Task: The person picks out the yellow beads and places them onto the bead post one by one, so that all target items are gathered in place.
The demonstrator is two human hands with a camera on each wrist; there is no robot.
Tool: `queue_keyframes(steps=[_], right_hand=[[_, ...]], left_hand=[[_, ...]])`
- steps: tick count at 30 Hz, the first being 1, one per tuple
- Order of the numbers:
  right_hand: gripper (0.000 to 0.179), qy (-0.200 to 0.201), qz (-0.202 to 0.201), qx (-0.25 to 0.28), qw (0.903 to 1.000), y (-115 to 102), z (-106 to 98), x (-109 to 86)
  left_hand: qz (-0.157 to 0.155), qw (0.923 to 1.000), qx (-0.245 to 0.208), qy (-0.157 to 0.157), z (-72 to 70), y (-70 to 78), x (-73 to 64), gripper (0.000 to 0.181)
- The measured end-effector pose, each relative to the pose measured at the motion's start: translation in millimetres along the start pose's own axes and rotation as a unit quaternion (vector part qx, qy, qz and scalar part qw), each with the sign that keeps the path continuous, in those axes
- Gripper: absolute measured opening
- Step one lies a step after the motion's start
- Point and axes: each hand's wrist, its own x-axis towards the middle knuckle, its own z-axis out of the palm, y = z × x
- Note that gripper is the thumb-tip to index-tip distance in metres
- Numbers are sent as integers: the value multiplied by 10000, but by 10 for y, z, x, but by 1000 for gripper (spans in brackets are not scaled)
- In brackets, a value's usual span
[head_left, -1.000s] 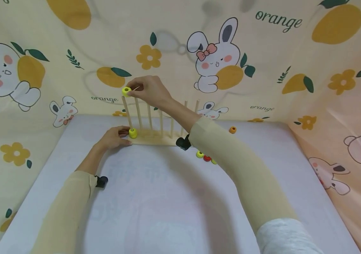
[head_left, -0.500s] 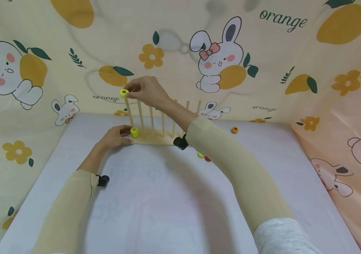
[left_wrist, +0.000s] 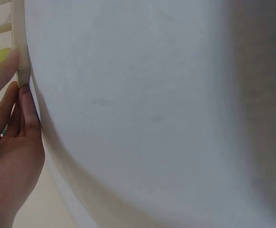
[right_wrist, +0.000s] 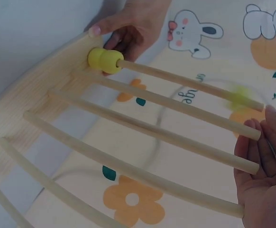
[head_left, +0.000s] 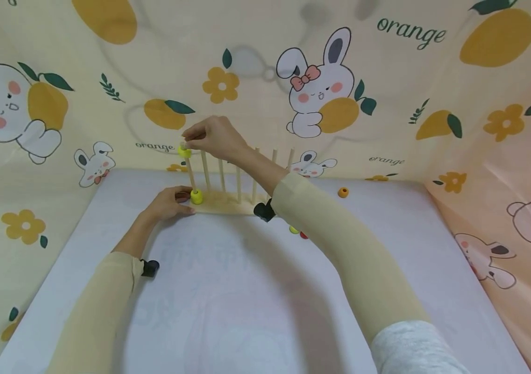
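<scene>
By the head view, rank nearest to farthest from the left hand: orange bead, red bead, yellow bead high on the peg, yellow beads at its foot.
From the left hand:
1. Yellow beads: just right, at the foot of the peg.
2. High yellow bead: above.
3. Red bead: right, partly hidden by the right sleeve.
4. Orange bead: farthest right.

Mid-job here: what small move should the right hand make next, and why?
I'd probably draw the right hand back toward the loose yellow bead on the table: the upper yellow bead already rings the end peg, clear of that hand, and the left hand grips the wooden base.
</scene>
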Motion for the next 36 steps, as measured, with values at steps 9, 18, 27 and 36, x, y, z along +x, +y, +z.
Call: queue_keyframes(steps=[9,18,27,36], right_hand=[[30,280,-47,166,9995,46,-112,-87],[29,539,-26,559,9970,109,-249,-269],[27,931,-259,864,9916,175,-455,-439],[25,1111,-4,1087,9878,341,-650,-740]], left_hand=[[0,10000,-5,-21,37,2,8,77],[-13,9999,-105,-34,19,9,7,77],[-76,9999,-74,38,1,2,23,77],[-41,9999,-136,-15,27,-25,4,76]])
